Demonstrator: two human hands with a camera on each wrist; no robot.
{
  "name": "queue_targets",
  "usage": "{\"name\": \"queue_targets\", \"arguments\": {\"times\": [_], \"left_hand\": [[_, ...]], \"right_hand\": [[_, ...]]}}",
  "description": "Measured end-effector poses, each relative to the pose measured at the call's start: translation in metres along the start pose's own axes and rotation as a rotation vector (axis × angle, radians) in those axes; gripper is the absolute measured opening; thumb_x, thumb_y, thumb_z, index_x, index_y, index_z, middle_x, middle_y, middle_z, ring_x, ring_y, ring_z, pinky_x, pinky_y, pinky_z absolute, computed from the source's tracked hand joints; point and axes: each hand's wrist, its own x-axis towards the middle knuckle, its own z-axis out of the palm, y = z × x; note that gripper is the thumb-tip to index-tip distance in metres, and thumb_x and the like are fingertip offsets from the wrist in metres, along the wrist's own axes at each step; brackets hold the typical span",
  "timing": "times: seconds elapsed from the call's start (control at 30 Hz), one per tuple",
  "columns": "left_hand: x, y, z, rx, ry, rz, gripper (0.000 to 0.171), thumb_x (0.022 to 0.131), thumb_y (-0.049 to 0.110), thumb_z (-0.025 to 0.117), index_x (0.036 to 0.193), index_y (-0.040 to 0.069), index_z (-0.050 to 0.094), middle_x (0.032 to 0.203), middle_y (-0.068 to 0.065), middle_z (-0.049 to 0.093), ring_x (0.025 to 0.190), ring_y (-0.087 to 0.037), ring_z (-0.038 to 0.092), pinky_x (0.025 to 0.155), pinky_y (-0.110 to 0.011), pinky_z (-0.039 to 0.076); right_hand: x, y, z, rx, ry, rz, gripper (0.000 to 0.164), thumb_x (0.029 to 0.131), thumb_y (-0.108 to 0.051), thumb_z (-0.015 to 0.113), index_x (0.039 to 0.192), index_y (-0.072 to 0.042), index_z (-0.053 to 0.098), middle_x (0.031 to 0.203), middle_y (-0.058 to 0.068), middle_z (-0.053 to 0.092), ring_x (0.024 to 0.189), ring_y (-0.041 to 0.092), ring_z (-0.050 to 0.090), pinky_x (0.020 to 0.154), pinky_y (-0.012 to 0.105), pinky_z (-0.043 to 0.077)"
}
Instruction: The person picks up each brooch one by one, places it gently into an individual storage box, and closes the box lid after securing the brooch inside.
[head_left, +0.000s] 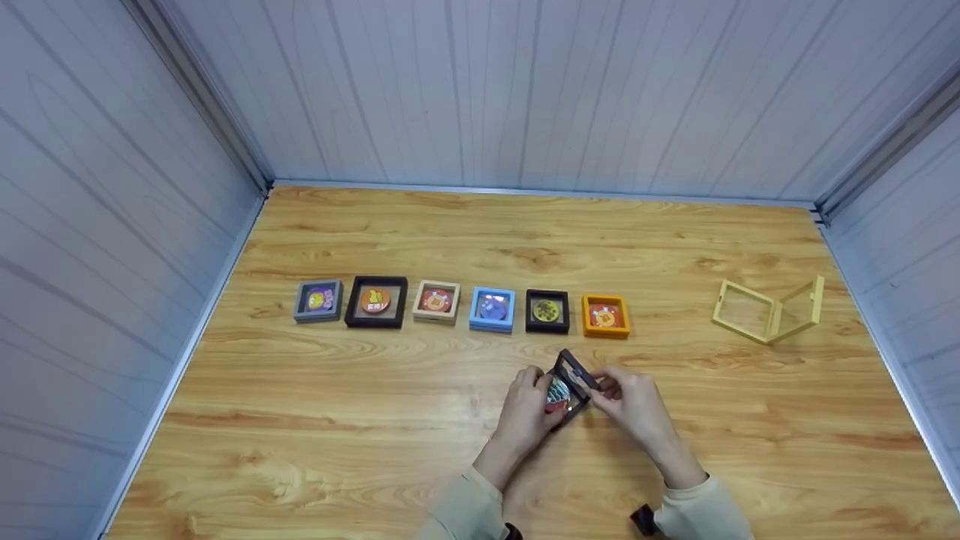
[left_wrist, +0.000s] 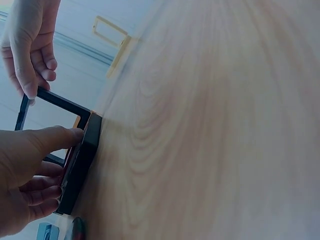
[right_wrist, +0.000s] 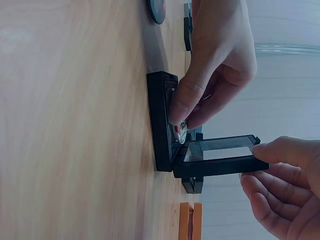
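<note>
A black hinged display frame (head_left: 577, 369) stands opened on the wooden table, near its middle. My left hand (head_left: 525, 409) holds a round, shiny badge (head_left: 557, 394) between thumb and fingers at the frame's base (right_wrist: 160, 125). In the right wrist view the badge's edge shows beneath the left thumb, against the clear film; its far side is covered. With thumb and fingers, my right hand (head_left: 637, 405) pinches the outer edge of the raised lid (right_wrist: 220, 167). From the left wrist view, the lid stands at a steep angle to the base.
Beyond the hands runs a row of closed frames holding round badges, among them a grey one (head_left: 319, 300), a blue one (head_left: 492, 309) and an orange one (head_left: 605, 316). An opened yellow frame (head_left: 769, 311) stands to the right. Pale panel walls (head_left: 487, 97) border the table.
</note>
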Motion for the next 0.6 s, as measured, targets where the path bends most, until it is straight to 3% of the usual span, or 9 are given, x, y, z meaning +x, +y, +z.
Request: {"name": "queue_targets", "arguments": {"times": [0.43,0.6], "left_hand": [[-0.0004,-0.0001,-0.0013,-0.023,-0.054,-0.027,0.053,0.067,0.032,0.075,0.105,-0.003,0.060,0.094,-0.005,0.047,0.083,-0.018,0.046,0.073,-0.028,0.040],[-0.0030,-0.0019,-0.0031,-0.109,-0.050,-0.040,0.058,0.065,0.033,0.076,0.108,-0.003,0.059,0.094,-0.004,0.047,0.085,-0.017,0.045,0.074,-0.027,0.040]], "right_hand": [[-0.0002,0.0005,-0.0003,0.016,-0.015,0.023,0.019,0.066,0.005,0.070,0.082,-0.002,0.064,0.068,0.007,0.063,0.057,0.012,0.057,0.052,0.021,0.048],[-0.0007,0.0014,-0.0005,0.007,-0.014,0.005,0.019,0.066,0.005,0.070,0.083,-0.001,0.064,0.069,0.008,0.064,0.057,0.014,0.058,0.052,0.022,0.047]]}}
